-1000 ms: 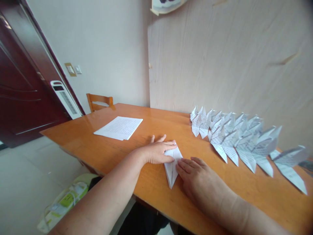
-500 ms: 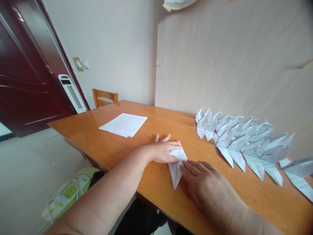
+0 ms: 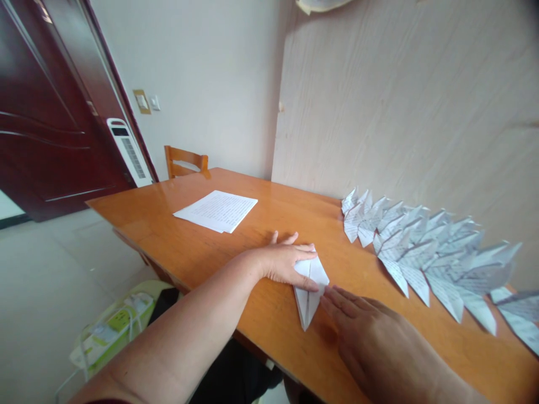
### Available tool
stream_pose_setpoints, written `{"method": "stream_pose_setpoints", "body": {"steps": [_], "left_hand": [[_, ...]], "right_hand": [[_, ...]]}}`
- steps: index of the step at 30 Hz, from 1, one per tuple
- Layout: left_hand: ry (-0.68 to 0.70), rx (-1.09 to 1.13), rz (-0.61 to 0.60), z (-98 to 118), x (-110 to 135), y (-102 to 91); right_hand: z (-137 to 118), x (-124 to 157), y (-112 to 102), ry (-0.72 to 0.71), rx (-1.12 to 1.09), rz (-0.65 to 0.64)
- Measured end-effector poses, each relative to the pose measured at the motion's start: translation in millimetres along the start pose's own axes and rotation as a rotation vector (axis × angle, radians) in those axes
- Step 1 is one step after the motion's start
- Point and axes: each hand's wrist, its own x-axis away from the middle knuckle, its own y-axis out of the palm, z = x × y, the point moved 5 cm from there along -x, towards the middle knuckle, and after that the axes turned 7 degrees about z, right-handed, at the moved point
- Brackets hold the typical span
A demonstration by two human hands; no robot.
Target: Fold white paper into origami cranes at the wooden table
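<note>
- A person's left hand (image 3: pixel 288 266) lies flat, palm down, fingers spread wide, the index finger and thumb resting on top of a piece of folded paper (image 3: pixel 310 303); it presses the paper and does not grip it.
- The folded paper lies on the bench (image 3: pixel 269 221) directly under those two fingers. It is white and kite-shaped, with a crease line down its middle and its long, narrow point aimed toward the person.
- The right hand (image 3: pixel 370 334) is also flat and palm down, its fingers straight and close together, grasping nothing. Its fingertips are at the paper's right edge, just beside the left thumb; whether they press on the paper or only meet its side I cannot tell.
- Beyond the left hand and to its left, well apart from it, lies a stack of sheets (image 3: pixel 217 210) covered in lines of text.
- To the right of both hands, and farther away, stand close-set rows of folded paper pieces (image 3: pixel 425 244), also printed, with tips pointing up and leaf-like flaps spread low in front.
- A wooden chair back (image 3: pixel 186 161) shows past the bench's far end, beyond the left hand.
- Below and left of the left forearm sits a green and white object (image 3: pixel 118 325) with a pale cord, partly hidden.
- Far left of the hands is a dark red door (image 3: pixel 46 123).
</note>
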Motion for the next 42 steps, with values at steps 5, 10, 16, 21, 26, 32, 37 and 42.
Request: {"method": "stream_pose_setpoints", "body": {"steps": [5, 10, 16, 21, 26, 32, 37, 42], "left_hand": [[-0.005, 0.013, -0.002, 0.0, -0.2, 0.2], [0.002, 0.029, -0.011, 1.4, 0.1, -1.1], [0.003, 0.035, -0.008, -0.2, -0.4, -0.1], [0.005, 0.036, 0.000, -2.1, -1.0, 1.5], [0.003, 0.038, 0.000, -2.1, -1.0, 1.6], [0.004, 0.040, -0.002, -0.1, -0.4, -0.2], [-0.005, 0.043, 0.004, 0.3, -0.4, -0.5], [0.002, 0.037, 0.004, -0.5, -0.6, 0.8]], "right_hand": [[-5.6, 2.1, -9.0, -0.052, -0.022, -0.045], [-8.2, 2.5, -19.1, -0.057, -0.009, -0.032], [-8.5, 7.9, -20.4, -0.102, -0.044, -0.028], [-8.4, 9.9, -19.9, -0.141, -0.068, -0.041], [-8.9, 8.2, -17.4, -0.169, -0.055, -0.039], [-9.7, 7.4, -16.9, -0.164, -0.053, -0.029], [-10.4, 8.4, -15.6, -0.155, -0.045, -0.046], [-10.8, 8.1, -10.3, -0.145, -0.054, -0.103]]}}
